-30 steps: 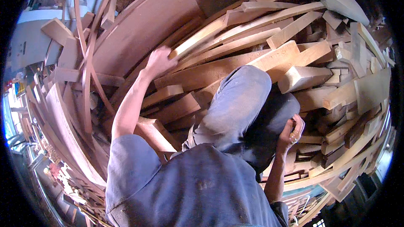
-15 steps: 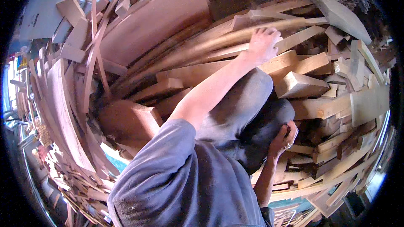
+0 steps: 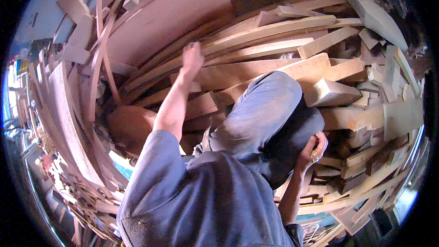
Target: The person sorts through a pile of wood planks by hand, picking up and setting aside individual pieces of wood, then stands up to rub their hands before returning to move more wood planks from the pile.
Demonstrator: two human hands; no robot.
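My left hand (image 3: 193,58) is over the left part of several long, narrow wooden strips (image 3: 270,27), which lie side by side across the pile. Motion blurs its fingers, and I cannot tell whether it touches or grips a strip. Beside my bent knee (image 3: 274,100) in grey trousers, my right hand (image 3: 313,148) is closed with its fingers curled. A small pale spot shows at those fingers, too small to make out. Just below the strips lie a thick plank (image 3: 297,71) and a short squared block (image 3: 336,92).
Behind the strips leans a wide board (image 3: 173,16). Thin upright laths (image 3: 98,55) cross at the left, near a tall curved plank (image 3: 71,114). A pale slab (image 3: 375,16) stands at the far right. Stacked offcuts (image 3: 366,155) crowd the right side.
My left hand has swept left along the strips, from near their right end, uncovering the wood there. My right hand stays beside my knee. The view has shifted slightly.
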